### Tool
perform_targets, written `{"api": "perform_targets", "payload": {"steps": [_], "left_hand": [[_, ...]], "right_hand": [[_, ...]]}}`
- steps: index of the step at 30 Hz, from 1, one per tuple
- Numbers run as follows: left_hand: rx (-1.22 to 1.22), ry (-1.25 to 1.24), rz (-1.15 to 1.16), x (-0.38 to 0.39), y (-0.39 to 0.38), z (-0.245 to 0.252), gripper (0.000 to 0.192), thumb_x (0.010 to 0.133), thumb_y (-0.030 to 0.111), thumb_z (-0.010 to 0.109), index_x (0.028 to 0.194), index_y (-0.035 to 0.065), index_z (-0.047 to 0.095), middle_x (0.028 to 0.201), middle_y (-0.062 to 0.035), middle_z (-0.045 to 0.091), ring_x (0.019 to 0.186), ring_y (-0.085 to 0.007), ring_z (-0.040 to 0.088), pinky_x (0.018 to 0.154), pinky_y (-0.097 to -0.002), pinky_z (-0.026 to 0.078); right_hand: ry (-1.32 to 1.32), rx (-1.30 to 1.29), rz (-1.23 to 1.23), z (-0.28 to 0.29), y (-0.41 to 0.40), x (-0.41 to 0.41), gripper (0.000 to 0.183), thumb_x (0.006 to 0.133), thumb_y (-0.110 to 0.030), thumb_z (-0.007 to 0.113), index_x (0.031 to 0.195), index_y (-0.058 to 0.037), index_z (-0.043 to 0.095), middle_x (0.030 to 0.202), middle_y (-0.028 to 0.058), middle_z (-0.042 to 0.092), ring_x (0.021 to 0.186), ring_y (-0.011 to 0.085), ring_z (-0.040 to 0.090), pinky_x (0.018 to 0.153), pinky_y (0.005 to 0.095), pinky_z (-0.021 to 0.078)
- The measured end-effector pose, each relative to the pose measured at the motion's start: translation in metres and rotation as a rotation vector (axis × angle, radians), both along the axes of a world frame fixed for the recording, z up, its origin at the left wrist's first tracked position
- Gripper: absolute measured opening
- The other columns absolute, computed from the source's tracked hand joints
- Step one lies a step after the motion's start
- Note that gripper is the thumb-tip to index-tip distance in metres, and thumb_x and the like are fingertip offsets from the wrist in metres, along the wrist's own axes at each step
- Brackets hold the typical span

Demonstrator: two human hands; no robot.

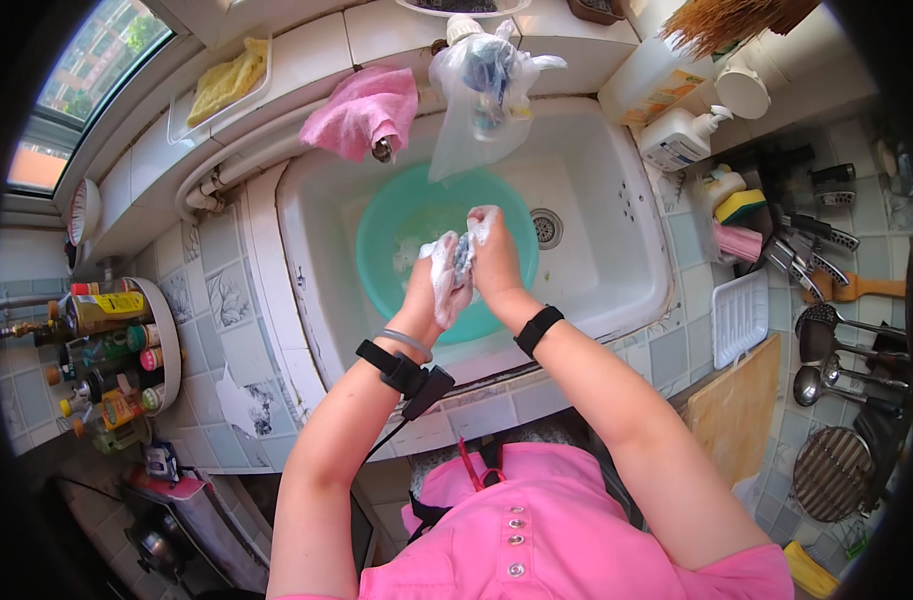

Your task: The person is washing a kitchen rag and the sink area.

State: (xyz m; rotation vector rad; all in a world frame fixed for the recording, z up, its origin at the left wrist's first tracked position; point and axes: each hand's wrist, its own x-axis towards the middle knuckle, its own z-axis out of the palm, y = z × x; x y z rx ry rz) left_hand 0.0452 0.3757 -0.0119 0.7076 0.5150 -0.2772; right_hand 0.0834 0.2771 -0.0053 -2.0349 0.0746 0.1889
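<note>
A wet, foam-covered cloth with bluish patches is bunched between my two hands. My left hand grips it from the left, with suds over the fingers. From the other side my right hand clasps it, its knuckles foamy too. Both hands are above a round turquoise plastic basin, where soapy water and patches of foam show. The basin stands inside a white ceramic sink, beside the metal drain strainer. Foam and fingers hide the cloth's exact shape.
A pink cloth drapes over the tap at the back. Near it hangs a clear plastic bag with bottles inside. A pump bottle stands right of the sink, near a sponge and knives. Seasoning bottles fill a rack at left.
</note>
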Motion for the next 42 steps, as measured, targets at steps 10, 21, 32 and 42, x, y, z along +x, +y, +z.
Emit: {"api": "perform_targets", "payload": {"steps": [10, 21, 32, 42], "left_hand": [[0.394, 0.205, -0.023, 0.016, 0.026, -0.017, 0.043, 0.086, 0.049, 0.055, 0.106, 0.0108, 0.055, 0.092, 0.0011, 0.055, 0.080, -0.0110, 0.051, 0.071, -0.0269, 0.039], [0.437, 0.287, -0.089, 0.021, 0.029, -0.037, 0.031, 0.078, 0.024, 0.067, 0.103, 0.0089, 0.057, 0.097, -0.0007, 0.060, 0.091, -0.0118, 0.054, 0.076, -0.0265, 0.040], [0.315, 0.136, -0.096, 0.041, 0.028, -0.040, 0.032, 0.085, 0.009, 0.055, 0.115, 0.0096, 0.046, 0.102, -0.0022, 0.062, 0.094, -0.0101, 0.054, 0.075, -0.0228, 0.039], [0.195, 0.099, 0.011, 0.058, 0.027, -0.047, 0.035, 0.085, 0.008, 0.057, 0.117, 0.0102, 0.043, 0.101, -0.0015, 0.063, 0.093, -0.0097, 0.055, 0.071, -0.0213, 0.039]], "right_hand": [[-0.665, 0.022, -0.057, 0.113, -0.022, 0.038, 0.029, 0.076, -0.016, 0.070, 0.098, -0.0022, 0.057, 0.086, 0.0083, 0.057, 0.077, 0.0256, 0.056, 0.066, 0.0316, 0.0444], [-0.965, -0.296, 0.088, 0.153, -0.017, 0.077, 0.025, 0.076, -0.015, 0.068, 0.095, -0.0003, 0.063, 0.082, 0.0130, 0.060, 0.073, 0.0272, 0.057, 0.066, 0.0337, 0.0454], [-0.899, -0.256, 0.191, 0.155, -0.027, 0.084, 0.022, 0.079, -0.014, 0.064, 0.095, 0.0006, 0.062, 0.079, 0.0147, 0.058, 0.072, 0.0305, 0.056, 0.065, 0.0353, 0.0451], [0.042, 0.235, 0.020, 0.000, -0.047, 0.074, 0.023, 0.092, -0.022, 0.047, 0.096, -0.0029, 0.058, 0.078, 0.0039, 0.053, 0.070, 0.0100, 0.050, 0.059, 0.0224, 0.0386]]}}
